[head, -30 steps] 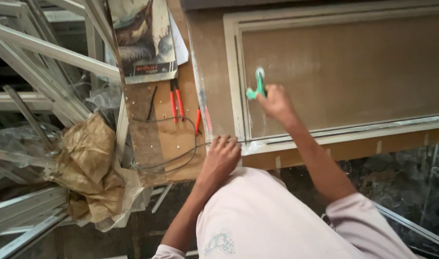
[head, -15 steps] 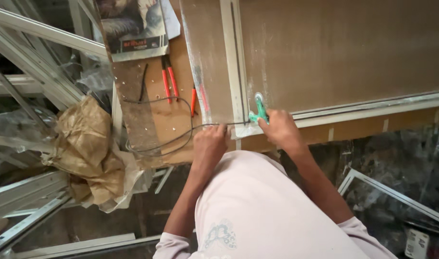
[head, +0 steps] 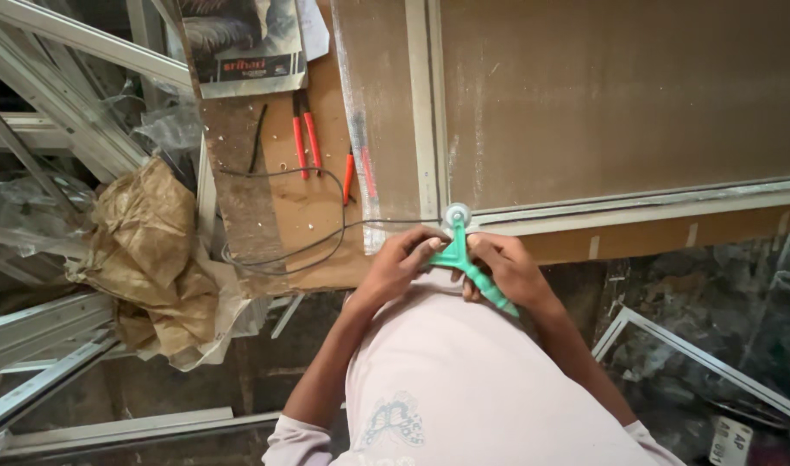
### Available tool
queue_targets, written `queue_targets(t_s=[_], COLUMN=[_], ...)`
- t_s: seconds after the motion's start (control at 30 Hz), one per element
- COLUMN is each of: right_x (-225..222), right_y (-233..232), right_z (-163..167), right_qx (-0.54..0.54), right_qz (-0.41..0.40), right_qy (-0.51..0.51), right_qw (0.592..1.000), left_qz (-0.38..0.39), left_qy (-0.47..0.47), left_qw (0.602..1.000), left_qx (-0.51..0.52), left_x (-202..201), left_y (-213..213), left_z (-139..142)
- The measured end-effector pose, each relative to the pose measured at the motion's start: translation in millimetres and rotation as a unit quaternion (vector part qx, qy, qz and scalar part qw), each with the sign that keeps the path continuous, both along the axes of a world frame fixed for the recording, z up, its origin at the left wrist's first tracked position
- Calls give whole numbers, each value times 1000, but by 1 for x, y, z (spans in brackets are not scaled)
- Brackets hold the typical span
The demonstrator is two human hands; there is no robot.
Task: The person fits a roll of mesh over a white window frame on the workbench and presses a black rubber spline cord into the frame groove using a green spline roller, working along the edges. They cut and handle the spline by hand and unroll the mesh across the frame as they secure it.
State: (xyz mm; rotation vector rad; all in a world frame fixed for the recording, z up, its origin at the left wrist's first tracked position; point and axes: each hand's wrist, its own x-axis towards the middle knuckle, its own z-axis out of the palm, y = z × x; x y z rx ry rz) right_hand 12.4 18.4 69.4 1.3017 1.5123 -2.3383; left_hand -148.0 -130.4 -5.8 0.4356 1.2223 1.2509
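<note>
A green plastic roller tool (head: 466,259) lies at the near corner of the pale metal frame (head: 422,112); its long axis runs from the small grey wheel (head: 457,214) on the frame corner back and rightwards to the handle; the right hand (head: 511,272) is closed round that handle, the left hand (head: 403,259) curled on the tool's left prong; one brown mesh panel (head: 619,86) fills the frame; two red-handled pliers (head: 306,142) and one thin black cord (head: 326,242) lie on the wooden desk (head: 283,198).
</note>
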Motion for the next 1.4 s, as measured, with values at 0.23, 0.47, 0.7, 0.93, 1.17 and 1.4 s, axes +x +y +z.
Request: queue_targets(t_s=[0.23,0.47,0.7,0.93,1.17,1.4], right_x=[-29,-8,-1,-15,-25,-41], right_y=[12,20,47,44,38,12], right_z=[30,24,-12,-38,-49,-55], right_qx=[711,507,537,538,554,592], right_qz=[267,324,274,309,331,376], right_qy=[159,184,95,13,38,-25], right_qw=[630,777,792,784,763,713], left_qz=[-5,-60,91,95,48,-52], left_qy=[56,370,620,540,472,385], left_qw=[996,919,766,817,850,872], left_qx=[64,-120,-147,-179,-231,-297], left_x=[0,10,-49,-48,-38,-34], left_y=[-11,-4,-19,-38,-27,-10], left_z=[-23,9,2,-13,-18,-19])
